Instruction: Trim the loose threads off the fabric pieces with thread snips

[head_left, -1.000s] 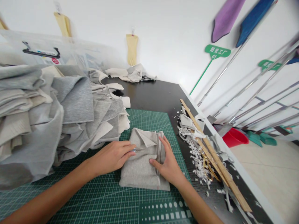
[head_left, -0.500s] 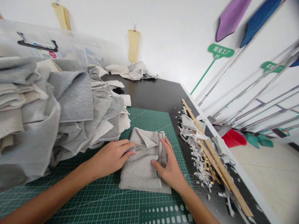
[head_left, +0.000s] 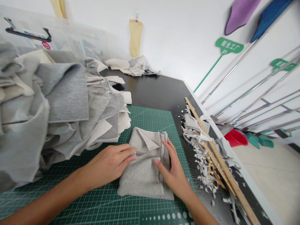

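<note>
Farther out now, a small blade [head_left: 140, 153] pokes from the curled fingers of the left hand [head_left: 107, 167], which grip it, its tip over the folded grey fleece [head_left: 140, 184]. The right hand [head_left: 174, 178] lies spread open on the fleece, holding nothing. Under the fleece lies a green cutting mat [head_left: 150, 122]; left of it, a heap of grey fabric [head_left: 63, 93].

A cloth workshop: green cutting mat [head_left: 150, 120], piles of grey fabric [head_left: 65, 93], white scraps [head_left: 199, 159], wooden ruler [head_left: 220, 159] and scissors [head_left: 213, 175] on long black table [head_left: 152, 90].
</note>
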A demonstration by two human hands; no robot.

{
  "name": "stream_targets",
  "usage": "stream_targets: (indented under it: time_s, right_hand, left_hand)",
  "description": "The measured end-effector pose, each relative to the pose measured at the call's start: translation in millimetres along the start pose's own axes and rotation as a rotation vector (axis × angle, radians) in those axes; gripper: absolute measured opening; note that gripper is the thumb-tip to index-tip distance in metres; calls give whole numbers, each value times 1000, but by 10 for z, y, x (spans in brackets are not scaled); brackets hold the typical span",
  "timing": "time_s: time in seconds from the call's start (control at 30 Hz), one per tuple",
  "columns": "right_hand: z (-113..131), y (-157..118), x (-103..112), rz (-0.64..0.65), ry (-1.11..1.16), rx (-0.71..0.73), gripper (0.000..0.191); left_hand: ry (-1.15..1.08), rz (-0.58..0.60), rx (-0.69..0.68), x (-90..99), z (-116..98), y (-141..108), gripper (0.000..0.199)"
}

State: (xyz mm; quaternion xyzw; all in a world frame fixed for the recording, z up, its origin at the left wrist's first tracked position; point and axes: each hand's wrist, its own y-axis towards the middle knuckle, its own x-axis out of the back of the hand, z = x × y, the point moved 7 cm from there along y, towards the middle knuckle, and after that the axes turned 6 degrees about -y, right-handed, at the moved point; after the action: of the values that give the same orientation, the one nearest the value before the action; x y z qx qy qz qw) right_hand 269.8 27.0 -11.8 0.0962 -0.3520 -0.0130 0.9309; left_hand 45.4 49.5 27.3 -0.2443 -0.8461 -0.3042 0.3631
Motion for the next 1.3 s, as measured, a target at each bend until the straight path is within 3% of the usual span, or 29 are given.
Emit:
stream_targets:
  time_s: [0.43,0.83,1.07,1.3]
  right_hand:
    - [-12,-14,8,-8,14,0,63]
    - [-7,-12,0,-7,2,4,63]
    - [8,-9,6,6,2,6,63]
    - [22,-10,5,19,-3,1,62]
  left_hand:
    - [68,24,30,-72,174,-13,33]
    - [27,34,-61,-5,-70,12,28]
    - [117,-6,-6,-20,126,-24,30]
    - [127,-23,-23,-35,126,-25,28]
